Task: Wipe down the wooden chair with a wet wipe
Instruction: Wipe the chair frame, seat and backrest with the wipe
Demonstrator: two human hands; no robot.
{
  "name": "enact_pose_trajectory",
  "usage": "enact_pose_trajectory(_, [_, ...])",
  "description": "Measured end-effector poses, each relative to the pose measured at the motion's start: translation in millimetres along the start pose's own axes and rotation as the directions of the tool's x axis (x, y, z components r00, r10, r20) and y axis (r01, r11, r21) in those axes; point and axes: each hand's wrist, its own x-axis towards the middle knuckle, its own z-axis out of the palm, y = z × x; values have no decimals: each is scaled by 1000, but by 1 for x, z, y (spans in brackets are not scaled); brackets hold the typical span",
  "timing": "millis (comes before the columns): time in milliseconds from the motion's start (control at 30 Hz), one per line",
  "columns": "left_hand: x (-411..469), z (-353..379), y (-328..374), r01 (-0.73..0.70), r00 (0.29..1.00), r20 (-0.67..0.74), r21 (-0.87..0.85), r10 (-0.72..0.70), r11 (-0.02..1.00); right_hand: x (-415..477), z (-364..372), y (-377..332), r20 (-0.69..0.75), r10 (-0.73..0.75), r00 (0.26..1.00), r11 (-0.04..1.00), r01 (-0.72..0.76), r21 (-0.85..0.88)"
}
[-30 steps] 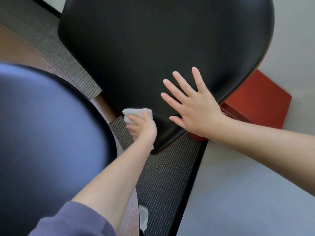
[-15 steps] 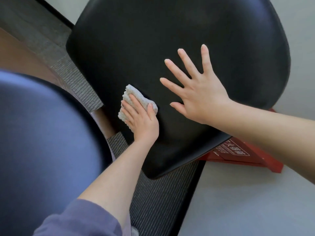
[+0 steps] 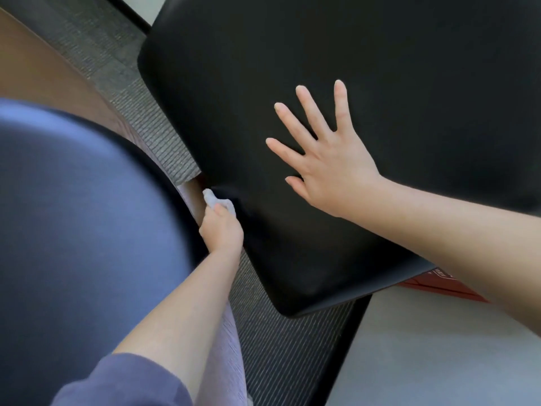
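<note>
The chair's black padded seat (image 3: 336,68) fills the upper middle and right of the head view. My right hand (image 3: 328,162) lies flat on it with fingers spread, holding nothing. My left hand (image 3: 222,230) is at the seat's left edge, closed around a crumpled white wet wipe (image 3: 218,200) that presses against the side of the seat. Most of the wipe is hidden in my fist.
A second dark rounded chair surface (image 3: 73,215) fills the left. A brown wooden table edge (image 3: 44,74) lies at the upper left. Grey ribbed carpet (image 3: 292,356) runs between the chairs. A red box (image 3: 433,284) peeks out under my right forearm, beside pale floor (image 3: 439,361).
My left hand has slid the wipe down from the seat's top surface to its left edge. My right hand stayed flat on the seat; the view moved closer.
</note>
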Motion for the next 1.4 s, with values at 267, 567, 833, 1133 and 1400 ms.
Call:
enact_pose_trajectory(267, [79,-22,52,-448,894,-33,-22,447,894,4,5,-6,13,0,1000,1000,0,7])
enact_pose_trajectory(567, [60,28,33,-118,988,90,-117,129,986,2,3,-5,12,6,1000,1000,-6,7])
enact_pose_trajectory(833, [65,12,123,43,997,63,-31,-41,999,4,-4,0,42,16,999,996,-20,85])
enact_pose_trajectory(1133, [77,-7,215,-221,972,-43,136,229,966,19,-23,45,2,135,991,985,-135,111])
enact_pose_trajectory(1400, [26,6,221,-719,678,157,344,718,604,11,-27,101,-75,272,959,948,-254,195])
